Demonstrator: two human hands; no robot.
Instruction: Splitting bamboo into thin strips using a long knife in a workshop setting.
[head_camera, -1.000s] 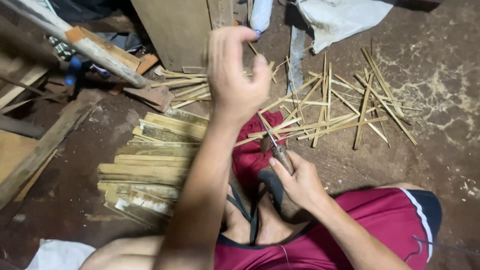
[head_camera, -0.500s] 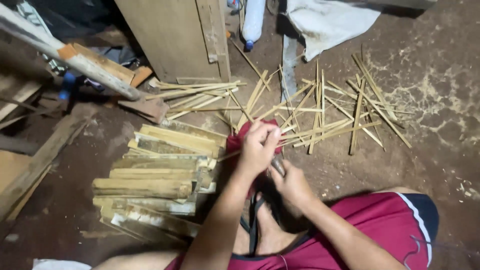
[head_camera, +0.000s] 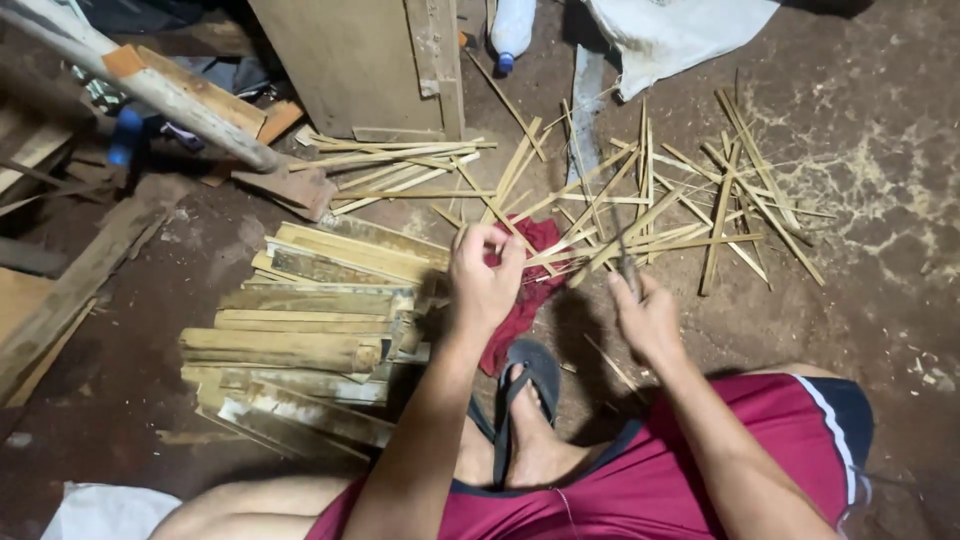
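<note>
My left hand (head_camera: 484, 278) hovers over a red cloth (head_camera: 530, 292) on the dirt floor, its fingertips pinched on a thin bamboo strip (head_camera: 520, 238). To its right, my right hand (head_camera: 646, 318) grips a knife (head_camera: 624, 255) whose blurred blade points away from me, toward the scattered bamboo strips (head_camera: 650, 200). A stack of wider split bamboo slats (head_camera: 300, 330) lies just left of my left hand. My foot in a dark flip-flop (head_camera: 527, 395) rests below the cloth, between my two forearms.
A wooden board (head_camera: 370, 60) stands at the back, with a plastic bottle (head_camera: 512, 25) and a white sack (head_camera: 670, 30) beside it. A slanted wooden pole (head_camera: 170, 90) and planks crowd the left. White cloth (head_camera: 100, 510) lies at the bottom left.
My left hand has dropped from high near the camera down to the red cloth and pinched a strip. My right hand has shifted right with the knife.
</note>
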